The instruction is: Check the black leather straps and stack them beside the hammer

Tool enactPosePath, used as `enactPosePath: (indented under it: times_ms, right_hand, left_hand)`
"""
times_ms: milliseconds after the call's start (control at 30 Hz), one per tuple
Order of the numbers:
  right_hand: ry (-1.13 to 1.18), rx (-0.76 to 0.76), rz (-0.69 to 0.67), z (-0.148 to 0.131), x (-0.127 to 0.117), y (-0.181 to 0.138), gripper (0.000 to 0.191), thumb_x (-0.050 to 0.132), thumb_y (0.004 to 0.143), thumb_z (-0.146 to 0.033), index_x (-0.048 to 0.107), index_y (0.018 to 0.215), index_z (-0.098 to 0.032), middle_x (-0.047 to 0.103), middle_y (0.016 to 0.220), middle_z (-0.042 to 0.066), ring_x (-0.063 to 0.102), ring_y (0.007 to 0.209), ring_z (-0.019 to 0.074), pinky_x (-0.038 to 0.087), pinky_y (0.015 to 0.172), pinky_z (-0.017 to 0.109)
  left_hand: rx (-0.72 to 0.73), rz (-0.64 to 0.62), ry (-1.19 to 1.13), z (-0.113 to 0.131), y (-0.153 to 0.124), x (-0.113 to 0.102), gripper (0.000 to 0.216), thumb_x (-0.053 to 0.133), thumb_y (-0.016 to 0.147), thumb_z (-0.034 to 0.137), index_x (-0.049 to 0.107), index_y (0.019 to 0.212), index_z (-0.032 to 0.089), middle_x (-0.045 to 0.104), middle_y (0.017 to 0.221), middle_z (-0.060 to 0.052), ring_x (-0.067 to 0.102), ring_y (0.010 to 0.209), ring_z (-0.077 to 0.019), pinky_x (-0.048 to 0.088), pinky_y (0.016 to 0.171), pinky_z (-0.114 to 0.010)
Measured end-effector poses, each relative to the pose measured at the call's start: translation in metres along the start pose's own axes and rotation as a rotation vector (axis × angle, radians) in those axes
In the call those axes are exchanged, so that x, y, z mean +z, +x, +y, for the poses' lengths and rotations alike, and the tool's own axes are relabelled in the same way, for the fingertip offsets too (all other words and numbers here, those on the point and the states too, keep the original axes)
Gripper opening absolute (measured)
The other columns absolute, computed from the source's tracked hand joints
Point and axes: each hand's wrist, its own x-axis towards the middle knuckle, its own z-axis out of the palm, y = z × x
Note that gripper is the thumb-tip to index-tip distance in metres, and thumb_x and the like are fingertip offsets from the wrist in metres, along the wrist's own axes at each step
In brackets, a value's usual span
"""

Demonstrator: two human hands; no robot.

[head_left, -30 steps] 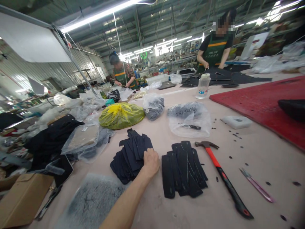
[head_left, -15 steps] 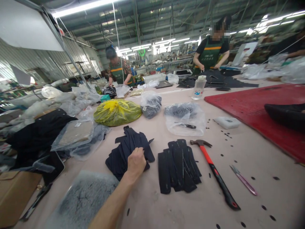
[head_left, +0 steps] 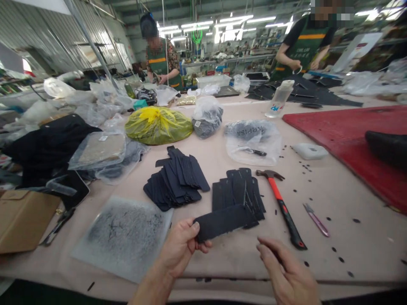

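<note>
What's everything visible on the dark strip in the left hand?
The dark strip is a flat, long, narrow piece, navy to black, looking like cut fabric or thin leather. It sits roughly level, right end slightly higher. The left hand pinches its left end between thumb and fingers; its right end overlaps the stack of similar pieces, contact unclear. The right hand, open, does not touch it.

Two piles of dark strips (head_left: pixel 174 182) — one hammer (head_left: pixel 280 203), one bottle (head_left: pixel 280 99), one yellow bag (head_left: pixel 159 125) — two co-workers (head_left: pixel 162 59)

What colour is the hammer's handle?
The hammer handle is red-orange near the head and black at the grip end; the head view shows it.
</note>
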Motion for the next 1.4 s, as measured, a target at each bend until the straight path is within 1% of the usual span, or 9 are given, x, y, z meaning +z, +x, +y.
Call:
enactPosePath:
  times_ms: [100, 200, 400, 500, 633, 933, 1067, 1267, 1400]
  right_hand:
    - [0.141, 0.057, -0.115, -0.026, 0.02, 0.024, 0.04, 0.052, 0.088, -0.057, 0.067, 0.09, -0.02, 0.069, 0.078, 0.005, 0.066, 0.071, 0.0229, 0.054, 0.066, 0.032]
    - [0.343, 0.202, -0.145, -0.038, 0.039, 0.034, 0.042, 0.059, 0.083, -0.057, 0.061, 0.095, -0.017, 0.067, 0.072, 0.005, 0.063, 0.06, 0.0203, 0.049, 0.052, 0.029]
    - [0.833, 0.374, -0.117, -0.034, 0.055, 0.03, 0.051, 0.07, 0.077, -0.047, 0.053, 0.111, -0.013, 0.06, 0.057, -0.003, 0.054, 0.05, 0.0143, 0.039, 0.048, 0.023]
    - [0.839, 0.352, -0.115, -0.032, 0.053, 0.029, 0.052, 0.071, 0.078, -0.044, 0.054, 0.116, -0.013, 0.056, 0.049, -0.006, 0.048, 0.048, 0.0131, 0.038, 0.05, 0.022]
    - [0.797, 0.36, -0.177, -0.029, 0.05, 0.028, 0.04, 0.074, 0.072, -0.045, 0.065, 0.092, -0.012, 0.054, 0.048, -0.004, 0.043, 0.044, 0.0103, 0.034, 0.047, 0.021]
    - [0.8, 0.301, -0.313, -0.034, 0.054, 0.008, 0.025, 0.068, 0.08, -0.04, 0.061, 0.081, -0.016, 0.055, 0.054, -0.004, 0.043, 0.043, 0.0072, 0.032, 0.046, 0.019]
    - [0.768, 0.307, -0.333, -0.033, 0.052, 0.009, 0.03, 0.069, 0.079, -0.044, 0.063, 0.083, -0.015, 0.056, 0.057, -0.003, 0.043, 0.043, 0.0068, 0.032, 0.043, 0.018]
    - [0.949, 0.478, -0.435, -0.037, 0.049, 0.013, 0.042, 0.081, 0.067, -0.05, 0.057, 0.071, -0.016, 0.046, 0.045, -0.008, 0.031, 0.035, 0.0037, 0.022, 0.037, 0.016]
    - [1.14, 0.558, -0.503, -0.036, 0.056, 0.008, 0.039, 0.082, 0.068, -0.044, 0.057, 0.069, -0.015, 0.045, 0.043, -0.008, 0.029, 0.035, 0.0027, 0.022, 0.038, 0.015]
  left_hand:
    - [-0.029, -0.026, -0.066, -0.005, -0.009, -0.002, 0.033, 0.072, 0.078, 0.029, 0.067, 0.1, 0.004, 0.068, 0.088, -0.013, 0.067, 0.064, -0.0163, 0.053, 0.053, -0.022]
    - [-0.064, 0.0, -0.086, -0.012, -0.021, -0.003, 0.036, 0.072, 0.075, 0.027, 0.066, 0.103, 0.006, 0.068, 0.089, -0.012, 0.068, 0.064, -0.0176, 0.054, 0.053, -0.024]
    - [-0.153, -0.023, 0.059, -0.038, -0.042, -0.019, 0.03, 0.07, 0.066, 0.026, 0.066, 0.091, 0.009, 0.069, 0.076, -0.009, 0.068, 0.063, -0.0197, 0.053, 0.054, -0.025]
    - [-0.241, -0.115, 0.217, -0.044, -0.047, -0.028, 0.027, 0.069, 0.062, 0.023, 0.067, 0.086, 0.01, 0.069, 0.071, -0.007, 0.065, 0.06, -0.0172, 0.052, 0.057, -0.026]
    - [-0.311, -0.18, 0.351, -0.039, -0.049, -0.026, 0.019, 0.065, 0.068, 0.021, 0.067, 0.084, 0.012, 0.069, 0.075, -0.005, 0.064, 0.067, -0.0157, 0.05, 0.064, -0.025]
    - [-0.197, -0.006, 0.262, -0.035, -0.026, 0.004, 0.032, 0.072, 0.071, 0.036, 0.064, 0.087, 0.01, 0.062, 0.064, -0.003, 0.048, 0.05, -0.0088, 0.038, 0.049, -0.019]
    - [-0.19, -0.026, 0.224, -0.037, -0.017, 0.011, 0.03, 0.074, 0.07, 0.032, 0.066, 0.088, 0.009, 0.065, 0.068, -0.005, 0.052, 0.05, -0.009, 0.04, 0.05, -0.019]
    - [-0.24, -0.13, 0.141, -0.035, -0.018, 0.017, 0.03, 0.072, 0.064, 0.024, 0.07, 0.088, 0.007, 0.069, 0.073, -0.009, 0.054, 0.052, -0.0097, 0.04, 0.049, -0.018]
    - [-0.168, -0.132, 0.166, -0.039, -0.018, 0.019, 0.024, 0.068, 0.067, 0.023, 0.07, 0.084, 0.006, 0.07, 0.072, -0.011, 0.054, 0.052, -0.0105, 0.038, 0.049, -0.018]
